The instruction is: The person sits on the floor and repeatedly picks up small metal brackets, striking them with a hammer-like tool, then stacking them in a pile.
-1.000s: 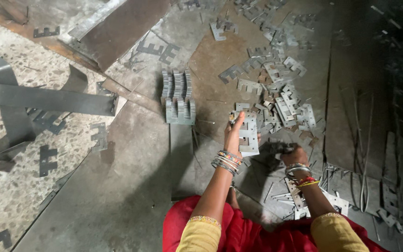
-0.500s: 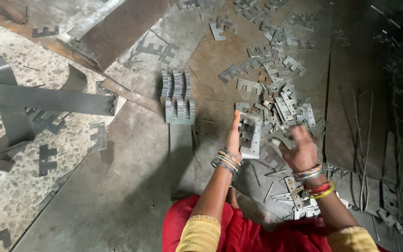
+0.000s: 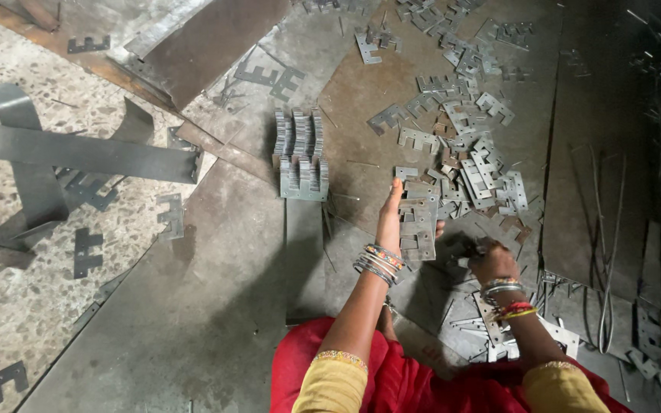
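My left hand [image 3: 392, 218] holds a stack of flat grey E-shaped metal stampings [image 3: 418, 226] upright, just in front of me on the metal floor sheet. My right hand [image 3: 490, 260] is lower and to the right, down among loose stampings on the floor, fingers curled; I cannot see whether it grips a piece. Both wrists carry bangles. A neat bundle of stacked stampings [image 3: 300, 157] stands to the left of my left hand.
A scattered heap of loose stampings [image 3: 468, 130] lies ahead and to the right. Long bent metal strips [image 3: 78, 153] rest on the speckled floor at left. Thin wires [image 3: 602, 252] lie at right. My red garment [image 3: 392, 375] fills the bottom.
My right hand rose toward the stack half a second ago, then dropped back to the loose pieces on the floor. My left hand kept the stack nearly still.
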